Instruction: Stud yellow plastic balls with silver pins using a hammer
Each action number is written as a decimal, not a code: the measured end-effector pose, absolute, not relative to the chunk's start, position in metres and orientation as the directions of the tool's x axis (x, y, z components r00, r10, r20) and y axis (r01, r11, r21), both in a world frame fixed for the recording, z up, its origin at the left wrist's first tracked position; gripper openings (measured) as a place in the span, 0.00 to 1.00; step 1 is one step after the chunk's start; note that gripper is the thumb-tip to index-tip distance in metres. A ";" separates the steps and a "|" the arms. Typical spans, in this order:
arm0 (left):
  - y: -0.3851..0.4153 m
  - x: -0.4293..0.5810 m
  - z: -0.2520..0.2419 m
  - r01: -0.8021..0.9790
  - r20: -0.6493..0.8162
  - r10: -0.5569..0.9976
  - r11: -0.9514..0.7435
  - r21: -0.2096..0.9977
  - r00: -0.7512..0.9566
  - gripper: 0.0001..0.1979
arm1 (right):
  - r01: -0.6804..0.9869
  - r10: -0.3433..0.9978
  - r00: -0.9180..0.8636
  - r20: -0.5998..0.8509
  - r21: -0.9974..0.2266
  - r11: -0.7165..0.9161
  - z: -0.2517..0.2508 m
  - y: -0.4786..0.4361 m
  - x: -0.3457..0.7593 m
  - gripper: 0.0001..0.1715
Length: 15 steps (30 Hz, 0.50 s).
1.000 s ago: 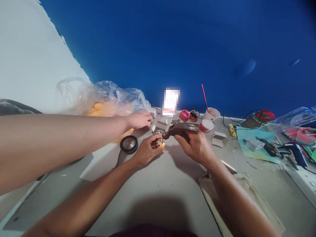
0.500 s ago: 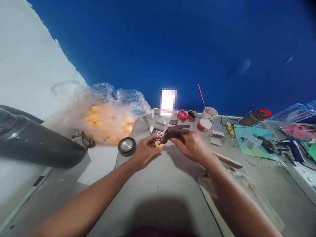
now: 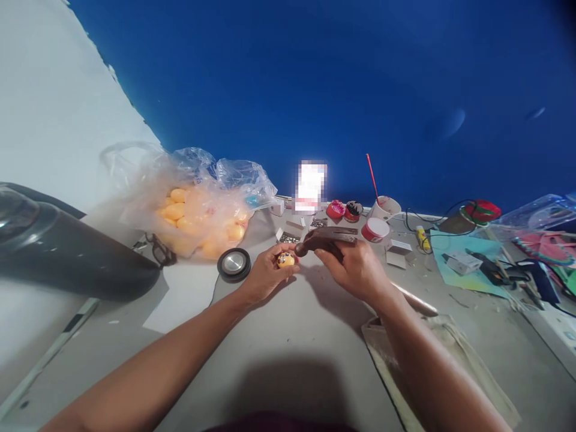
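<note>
My left hand (image 3: pixel 265 275) is closed around a small yellow ball (image 3: pixel 285 260) with dark studs on it, held just above the grey table (image 3: pixel 288 336). My right hand (image 3: pixel 355 269) grips a hammer (image 3: pixel 324 238) near its dark metal head. The hammer's face rests close against the ball. Its wooden handle (image 3: pixel 416 300) runs back under my right wrist. An open box of small metal pins (image 3: pixel 288 236) lies just behind my hands.
A clear plastic bag of yellow balls (image 3: pixel 198 207) sits at the left. A black round tin (image 3: pixel 234 263) lies beside it. Red-lidded pots (image 3: pixel 375 229), a cup with a red stick (image 3: pixel 383 207), cables and craft clutter (image 3: pixel 486 264) fill the right. A dark cylinder (image 3: pixel 58 252) lies far left.
Another person's arm, which reached across from the left one second ago, has withdrawn. My hands stay together with the hammer head at the ball.
</note>
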<state>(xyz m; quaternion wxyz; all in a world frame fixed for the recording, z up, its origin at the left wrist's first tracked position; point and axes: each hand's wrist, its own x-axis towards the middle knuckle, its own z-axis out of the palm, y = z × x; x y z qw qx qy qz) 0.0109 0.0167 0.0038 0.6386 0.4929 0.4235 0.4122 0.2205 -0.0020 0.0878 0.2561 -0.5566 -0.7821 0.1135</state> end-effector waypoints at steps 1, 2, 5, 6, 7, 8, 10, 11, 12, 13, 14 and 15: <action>0.016 0.011 0.004 -0.082 -0.135 0.942 0.167 0.983 0.306 0.24 | 0.810 0.926 -0.250 0.282 -0.464 0.359 0.088 -0.002 0.220 0.16; 0.016 0.012 0.005 -0.049 -0.133 0.942 0.155 0.987 0.307 0.22 | 0.806 0.924 -0.252 0.288 -0.465 0.365 0.088 -0.002 0.220 0.16; 0.015 0.013 0.007 0.066 -0.103 0.944 0.087 0.994 0.315 0.15 | 0.800 0.920 -0.272 0.283 -0.464 0.380 0.086 -0.004 0.216 0.17; 0.014 0.013 0.008 0.090 -0.092 0.943 0.066 0.994 0.320 0.14 | 0.804 0.922 -0.284 0.264 -0.458 0.379 0.085 -0.004 0.214 0.17; 0.014 0.013 0.009 0.101 -0.083 0.942 0.053 0.993 0.325 0.14 | 0.813 0.926 -0.293 0.239 -0.448 0.373 0.084 -0.005 0.212 0.17; 0.014 0.013 0.009 0.104 -0.078 0.941 0.045 0.993 0.329 0.14 | 0.823 0.929 -0.300 0.217 -0.434 0.367 0.083 -0.005 0.211 0.17; 0.012 0.013 0.010 0.107 -0.073 0.942 0.040 0.993 0.328 0.15 | 0.834 0.930 -0.303 0.206 -0.414 0.364 0.083 -0.006 0.210 0.17; 0.012 0.013 0.010 0.109 -0.073 0.944 0.040 0.993 0.323 0.16 | 0.832 0.928 -0.300 0.220 -0.416 0.367 0.084 -0.006 0.211 0.17; 0.011 0.013 0.010 0.112 -0.074 0.945 0.040 0.993 0.318 0.17 | 0.825 0.925 -0.293 0.240 -0.426 0.372 0.085 -0.006 0.211 0.17; 0.011 0.013 0.010 0.120 -0.073 0.947 0.037 0.992 0.312 0.18 | 0.816 0.923 -0.286 0.257 -0.439 0.375 0.086 -0.006 0.212 0.18; 0.011 0.013 0.010 0.134 -0.069 0.950 0.029 0.991 0.305 0.18 | 0.810 0.922 -0.282 0.265 -0.449 0.376 0.087 -0.006 0.213 0.19; 0.010 0.013 0.009 0.153 -0.059 0.954 0.014 0.988 0.295 0.17 | 0.809 0.924 -0.284 0.255 -0.453 0.374 0.087 -0.006 0.214 0.19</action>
